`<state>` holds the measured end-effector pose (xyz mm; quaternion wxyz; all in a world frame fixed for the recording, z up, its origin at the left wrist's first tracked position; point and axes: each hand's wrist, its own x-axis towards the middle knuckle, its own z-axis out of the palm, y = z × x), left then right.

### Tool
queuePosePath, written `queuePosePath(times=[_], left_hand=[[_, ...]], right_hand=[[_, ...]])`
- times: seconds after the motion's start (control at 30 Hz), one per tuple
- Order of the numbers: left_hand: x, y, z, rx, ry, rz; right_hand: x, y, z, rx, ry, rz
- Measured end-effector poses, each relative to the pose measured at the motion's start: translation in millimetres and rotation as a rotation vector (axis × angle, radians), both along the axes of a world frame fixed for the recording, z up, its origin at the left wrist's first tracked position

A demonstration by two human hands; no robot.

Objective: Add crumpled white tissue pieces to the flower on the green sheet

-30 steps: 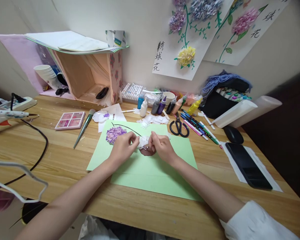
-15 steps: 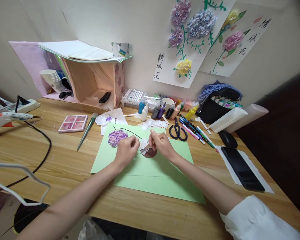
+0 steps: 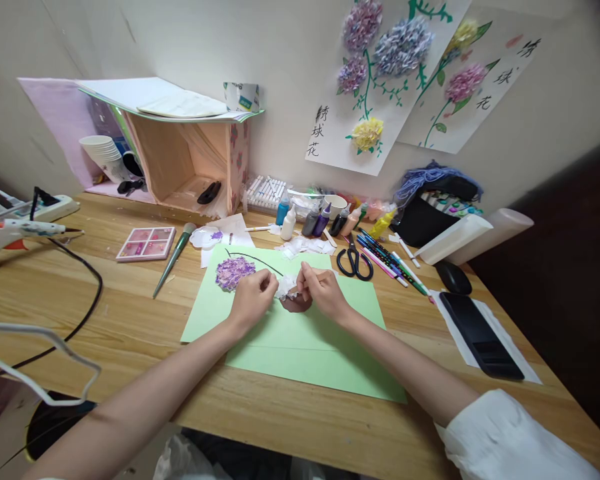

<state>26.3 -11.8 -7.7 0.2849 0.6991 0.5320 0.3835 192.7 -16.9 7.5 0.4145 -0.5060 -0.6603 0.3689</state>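
My left hand (image 3: 253, 295) is closed in a pinch over the light green paper sheet (image 3: 300, 360), just right of a purple-and-pink crumpled-paper flower head (image 3: 234, 273). Across from it, my right hand (image 3: 325, 291) is closed too, thumb and fingertips together. Whatever lies in either pinch is too small or hidden to make out. White crumpled paper bits (image 3: 286, 287) show between the hands, above a brown rounded shape (image 3: 296, 304) on the sheet. From the flower head's upper side, a dark curved stem line (image 3: 255, 257) runs toward the bits.
Scissors (image 3: 355, 263), pens (image 3: 390, 263) and paint bottles (image 3: 310, 220) lie or stand behind the sheet. At left are a brush (image 3: 174, 260), a pink palette (image 3: 147, 244) and a glue gun (image 3: 10, 237) with its cable. A black phone (image 3: 480, 333) lies at right.
Both hands stay closed in nearly the same places. Between them, the white paper bits sit slightly higher, and more of the brown shape shows below. The view has shifted a little.
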Motion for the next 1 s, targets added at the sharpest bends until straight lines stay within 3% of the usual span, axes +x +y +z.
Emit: queuePosePath(times=[0.2, 0.4, 0.57, 0.77, 1.0], left_hand=[[-1.6, -2.3, 5.6, -0.017, 0.161, -0.092], [-7.4, -1.3, 13.3, 0.031, 0.315, -0.242], [-9.9, -0.4, 12.5, 0.019, 0.359, -0.255], [-7.2, -3.8, 13.6, 0.039, 0.441, -0.278], [-6.9, -3.0, 14.3, 0.051, 0.454, -0.263]], right_hand=[[-4.7, 15.0, 0.7, -0.141, -0.001, -0.097], [-7.2, 18.1, 4.1, -0.172, -0.035, -0.056], [-2.1, 11.7, 1.8, -0.195, 0.057, -0.054], [1.3, 14.9, 1.7, -0.355, 0.214, -0.109], [5.3, 20.6, -1.4, -0.434, 0.279, -0.132]])
